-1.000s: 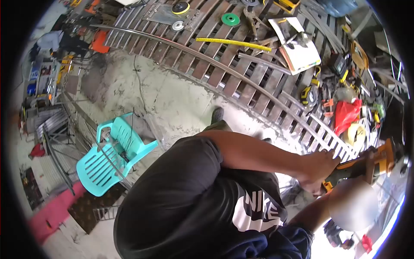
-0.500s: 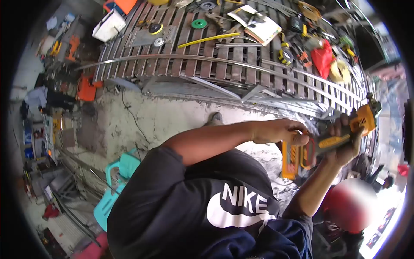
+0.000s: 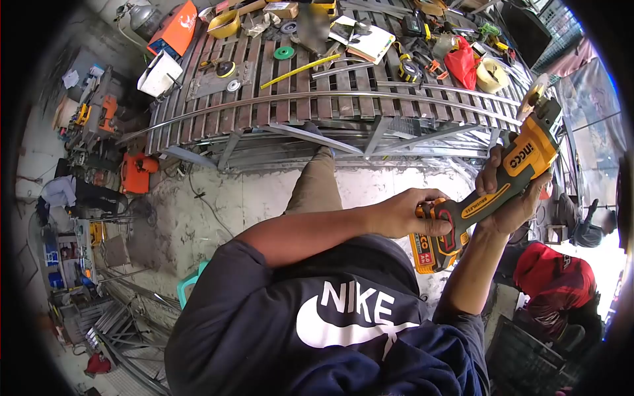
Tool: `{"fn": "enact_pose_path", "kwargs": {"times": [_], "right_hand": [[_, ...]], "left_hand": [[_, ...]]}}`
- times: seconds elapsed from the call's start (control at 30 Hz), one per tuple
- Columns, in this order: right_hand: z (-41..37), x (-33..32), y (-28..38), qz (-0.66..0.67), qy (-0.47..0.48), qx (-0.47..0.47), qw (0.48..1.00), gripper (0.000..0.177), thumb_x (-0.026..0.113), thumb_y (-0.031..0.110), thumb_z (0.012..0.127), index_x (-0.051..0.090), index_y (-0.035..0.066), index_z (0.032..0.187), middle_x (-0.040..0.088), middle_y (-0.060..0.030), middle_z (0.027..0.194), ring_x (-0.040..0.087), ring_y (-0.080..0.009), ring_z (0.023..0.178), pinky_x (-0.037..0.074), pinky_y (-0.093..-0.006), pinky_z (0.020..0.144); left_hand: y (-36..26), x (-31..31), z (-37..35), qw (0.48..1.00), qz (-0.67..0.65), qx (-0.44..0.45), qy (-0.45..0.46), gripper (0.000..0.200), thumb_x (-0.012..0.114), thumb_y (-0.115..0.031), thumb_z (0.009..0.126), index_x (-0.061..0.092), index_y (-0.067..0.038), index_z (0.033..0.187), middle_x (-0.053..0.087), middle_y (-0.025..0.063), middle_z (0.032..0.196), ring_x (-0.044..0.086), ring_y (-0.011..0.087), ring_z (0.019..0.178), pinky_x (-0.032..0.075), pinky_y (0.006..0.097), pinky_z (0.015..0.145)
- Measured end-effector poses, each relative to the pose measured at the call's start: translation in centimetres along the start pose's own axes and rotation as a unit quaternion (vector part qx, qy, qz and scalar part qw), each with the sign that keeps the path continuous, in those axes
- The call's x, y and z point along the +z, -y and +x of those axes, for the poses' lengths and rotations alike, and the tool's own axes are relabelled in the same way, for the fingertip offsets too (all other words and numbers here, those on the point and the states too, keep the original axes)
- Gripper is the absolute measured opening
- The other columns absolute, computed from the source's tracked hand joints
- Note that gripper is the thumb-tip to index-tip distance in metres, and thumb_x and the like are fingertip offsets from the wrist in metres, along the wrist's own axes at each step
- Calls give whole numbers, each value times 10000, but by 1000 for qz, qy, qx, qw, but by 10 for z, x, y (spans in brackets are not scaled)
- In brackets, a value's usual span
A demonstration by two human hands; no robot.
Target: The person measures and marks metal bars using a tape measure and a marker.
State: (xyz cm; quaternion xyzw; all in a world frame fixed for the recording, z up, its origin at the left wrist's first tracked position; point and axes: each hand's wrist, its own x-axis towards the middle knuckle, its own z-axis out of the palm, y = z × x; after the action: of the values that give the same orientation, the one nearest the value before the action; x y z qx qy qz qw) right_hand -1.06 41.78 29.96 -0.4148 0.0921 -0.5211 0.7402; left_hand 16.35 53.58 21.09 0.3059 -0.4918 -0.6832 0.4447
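A yellow and black cordless angle grinder (image 3: 492, 198) is held out at the right, lying diagonally with its head up toward the bench. My left hand (image 3: 409, 214) is closed around its rear end, just above the battery pack (image 3: 428, 256). My right hand (image 3: 518, 204) grips the front of the body, with fingers showing on both sides of it. A thin, brownish disc (image 3: 532, 96) shows at the head, beside the dark guard, close to the bench's right end.
A slatted metal bench (image 3: 317, 109) spans the front, holding a long bent metal strip, a tape measure (image 3: 409, 69), a red bag (image 3: 461, 63) and a clipboard (image 3: 363, 38). A person in red (image 3: 555, 277) bends over at the right. A cable (image 3: 208, 204) lies on the floor.
The grinder's head has swung upward in view, and more of its side shows. Both hands keep their hold. My view has shifted, showing my leg and the person in red more fully.
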Motion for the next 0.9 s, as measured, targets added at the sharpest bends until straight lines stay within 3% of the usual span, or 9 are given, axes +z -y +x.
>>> {"fn": "enact_pose_path", "kwargs": {"times": [0.2,0.33,0.37,0.47,0.53,0.57,0.7,0.83,0.9], "right_hand": [[27,-15,-32,35,6,86,996,959,373,841,1028,523,-16,1431,636,-201,1037,605,-249,619,550,-399,567],[56,-33,-81,-121,-194,39,973,774,434,734,1080,559,31,1377,675,-151,1066,689,-293,808,589,-480,706],[65,-41,-95,-100,-216,61,969,606,494,607,1120,559,34,1305,685,-130,973,692,-277,727,599,-455,638],[92,-49,-141,-204,-307,73,927,364,561,426,1145,525,63,1147,667,-111,845,662,-230,551,586,-381,479],[97,-77,-167,-227,-282,123,924,384,566,436,1140,550,54,1173,682,-122,860,676,-220,570,595,-372,486],[98,-93,-179,-229,-261,156,925,385,568,432,1140,559,49,1179,686,-126,864,679,-217,571,597,-365,485],[97,-110,-231,-204,-224,232,924,359,607,382,1127,568,39,1227,693,-123,887,686,-210,579,601,-359,495],[95,-121,-275,-210,-170,312,911,358,653,340,1108,559,40,1278,691,-104,882,683,-200,583,593,-347,500],[94,-124,-291,-208,-158,341,903,389,681,364,1091,561,51,1288,688,-101,874,673,-186,583,585,-339,499]], "left_hand": [[-1,-22,-11,987,109,22,-113,714,888,-444,925,598,-13,1414,706,132,1249,680,229,1180,529,370,1032],[22,-52,-3,922,284,42,-259,726,919,-373,886,581,-18,1421,613,176,1263,666,321,1149,555,409,1005],[30,-63,0,920,281,31,-270,750,926,-375,878,570,-8,1427,616,181,1280,669,322,1160,557,416,1003],[40,-113,1,927,317,-15,-203,719,789,-471,978,557,20,1449,613,213,1319,671,337,1162,542,431,1021],[41,-155,0,948,277,-54,-146,707,637,-520,1049,545,29,1485,616,250,1336,667,389,1170,514,449,1063],[45,-175,3,939,278,-43,-199,662,647,-479,1054,559,23,1476,640,243,1308,671,394,1166,507,446,1070],[86,-310,22,667,641,67,-373,323,774,-217,971,705,-71,1250,668,127,1202,622,376,1169,489,487,1021],[106,-391,35,580,716,58,-383,323,807,-279,950,727,-133,1227,649,122,1189,596,356,1179,433,486,1082],[122,-413,32,615,697,23,-367,411,809,-332,953,701,-171,1315,619,117,1268,567,351,1235,414,495,1108]]}}
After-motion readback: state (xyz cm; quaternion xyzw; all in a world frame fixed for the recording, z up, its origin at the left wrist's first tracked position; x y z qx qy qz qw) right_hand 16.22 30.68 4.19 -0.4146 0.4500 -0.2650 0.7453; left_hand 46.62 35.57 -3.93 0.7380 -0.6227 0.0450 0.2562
